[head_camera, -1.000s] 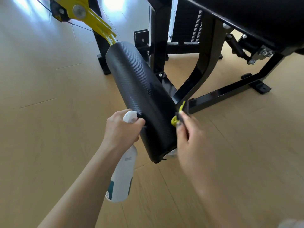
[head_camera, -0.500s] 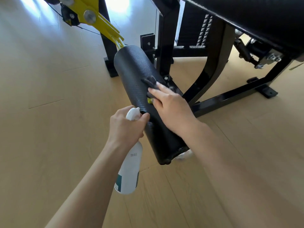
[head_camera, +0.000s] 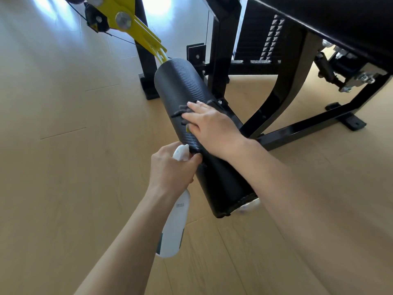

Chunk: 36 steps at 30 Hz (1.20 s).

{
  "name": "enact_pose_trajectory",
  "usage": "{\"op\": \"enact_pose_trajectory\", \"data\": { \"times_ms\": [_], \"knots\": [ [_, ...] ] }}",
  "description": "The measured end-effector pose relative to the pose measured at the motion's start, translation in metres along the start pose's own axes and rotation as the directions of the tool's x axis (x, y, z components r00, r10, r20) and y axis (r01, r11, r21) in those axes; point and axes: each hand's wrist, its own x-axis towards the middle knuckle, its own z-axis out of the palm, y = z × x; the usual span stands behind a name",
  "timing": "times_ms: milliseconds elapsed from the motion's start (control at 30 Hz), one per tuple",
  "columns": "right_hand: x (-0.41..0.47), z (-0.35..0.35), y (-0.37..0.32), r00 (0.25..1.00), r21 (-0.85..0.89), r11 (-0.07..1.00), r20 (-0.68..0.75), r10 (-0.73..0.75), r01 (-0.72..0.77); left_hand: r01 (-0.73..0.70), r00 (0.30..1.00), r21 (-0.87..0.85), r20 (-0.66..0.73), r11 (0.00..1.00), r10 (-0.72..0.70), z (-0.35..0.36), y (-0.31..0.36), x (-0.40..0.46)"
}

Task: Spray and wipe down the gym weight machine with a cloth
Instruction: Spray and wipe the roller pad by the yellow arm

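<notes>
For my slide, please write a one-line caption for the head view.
Right hand presses a dark cloth on the black roller pad; left hand holds a spray bottle.

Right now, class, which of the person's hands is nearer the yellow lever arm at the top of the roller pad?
Right. The right hand presses the cloth mid-pad, closer to the yellow lever arm. The left hand grips the spray bottle lower down beside the roller pad.

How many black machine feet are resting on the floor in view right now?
2: one foot behind the roller pad's far end, left of centre; another foot at the right, ending the low frame bar. More may be hidden behind the pad and frame.
</notes>
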Motion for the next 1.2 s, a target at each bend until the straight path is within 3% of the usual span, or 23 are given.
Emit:
{"op": "enact_pose_trajectory", "data": {
  "times_ms": [133,400,633,800,1067,1200],
  "knots": [
    [0.009,0.0,0.0,1.0,0.026,1.0,-0.019,0.006,-0.005,0.014,1.0,-0.005,0.01,1.0,-0.014,0.002,0.001,0.0],
    [-0.121,-0.009,-0.007,0.964,0.176,0.968,-0.161,0.21,-0.182,-0.008,1.0,-0.03,0.009,1.0,0.008,0.004,-0.002,0.004],
    [-0.003,-0.008,0.018,0.995,0.175,0.981,-0.049,0.089,-0.079,0.004,0.999,-0.044,0.036,0.999,-0.003,0.002,-0.004,0.007],
    [0.046,-0.005,0.018,0.995,0.163,0.983,-0.025,0.092,-0.087,0.021,0.999,-0.054,0.026,0.998,-0.02,-0.001,-0.002,0.011],
    [-0.105,-0.014,-0.009,0.958,0.203,0.95,-0.112,0.265,-0.239,0.019,1.0,-0.059,0.011,0.998,-0.019,0.0,-0.007,0.02],
    [-0.082,-0.014,-0.002,0.96,0.193,0.952,-0.101,0.261,-0.239,0.033,0.999,-0.083,0.005,0.996,-0.032,0.0,-0.007,0.024]
  ]
}}
